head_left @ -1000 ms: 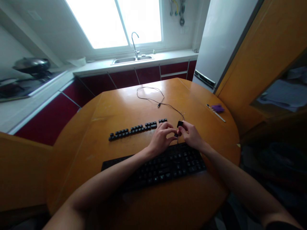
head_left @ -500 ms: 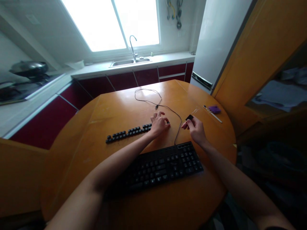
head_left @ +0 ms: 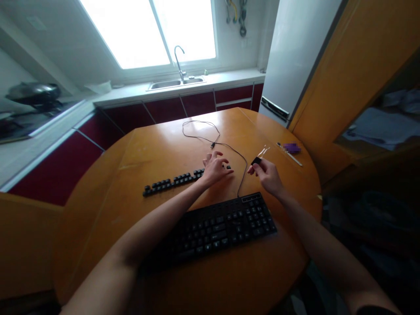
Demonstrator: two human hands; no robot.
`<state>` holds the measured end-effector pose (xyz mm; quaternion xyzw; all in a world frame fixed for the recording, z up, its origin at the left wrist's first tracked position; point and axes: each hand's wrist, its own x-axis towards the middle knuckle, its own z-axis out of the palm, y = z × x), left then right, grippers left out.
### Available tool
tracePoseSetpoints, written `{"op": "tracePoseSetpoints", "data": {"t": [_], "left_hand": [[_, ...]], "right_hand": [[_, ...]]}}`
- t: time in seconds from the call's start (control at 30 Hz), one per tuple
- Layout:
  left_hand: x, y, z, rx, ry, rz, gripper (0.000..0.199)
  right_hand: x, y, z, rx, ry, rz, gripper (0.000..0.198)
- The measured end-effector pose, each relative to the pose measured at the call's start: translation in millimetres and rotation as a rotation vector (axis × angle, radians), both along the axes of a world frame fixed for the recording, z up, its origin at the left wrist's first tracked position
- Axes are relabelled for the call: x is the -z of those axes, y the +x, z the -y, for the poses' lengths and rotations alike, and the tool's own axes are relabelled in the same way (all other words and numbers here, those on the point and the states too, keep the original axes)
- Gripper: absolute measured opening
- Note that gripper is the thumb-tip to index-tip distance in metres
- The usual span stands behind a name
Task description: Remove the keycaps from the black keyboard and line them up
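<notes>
My left hand is over the right end of a double row of loose black keycaps, its fingers spread with nothing visible between them. A single keycap shows just beyond its fingers, and others there are hidden behind the hand. Pinched in my right hand is a keycap puller, with a black handle and thin wire prongs pointing away from me. Below both hands lies a black keyboard, partly covered by my left forearm; some of its upper area looks bare of keycaps.
The keyboard's cable runs up the wooden table to a loose coil. A white-handled brush and a purple item lie at the right. Beyond the table are a counter with a sink and a fridge.
My left hand has lifted slightly and its fingers have opened, uncovering a keycap beside them. The puller in my right hand has tilted, and its wire prongs now show more clearly.
</notes>
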<state>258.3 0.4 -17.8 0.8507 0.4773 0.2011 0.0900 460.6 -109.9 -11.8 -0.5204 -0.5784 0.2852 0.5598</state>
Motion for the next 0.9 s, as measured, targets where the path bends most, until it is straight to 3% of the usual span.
{"op": "tracePoseSetpoints", "data": {"t": [0.17, 0.3, 0.4, 0.63, 0.9], "left_hand": [[-15.6, -7.4, 41.8, 0.159, 0.008, -0.004, 0.043], [-16.2, -9.5, 81.4, 0.386, -0.089, 0.034, 0.022], [-8.1, -7.4, 97.4, 0.438, -0.124, 0.094, 0.017], [11.6, -2.7, 87.8, 0.436, -0.094, 0.237, 0.019], [23.7, -0.1, 84.9, 0.448, -0.110, 0.283, 0.017]], "right_hand": [[-3.0, 6.1, 26.3, -0.072, -0.040, 0.090, 0.015], [-0.3, 7.7, 57.4, -0.174, -0.058, 0.251, 0.013], [1.9, 7.2, 72.2, -0.252, -0.064, 0.359, 0.013], [3.9, 1.3, 75.4, -0.330, -0.003, 0.497, 0.015], [8.0, -7.2, 69.3, -0.179, -0.140, 0.495, 0.017]]}}
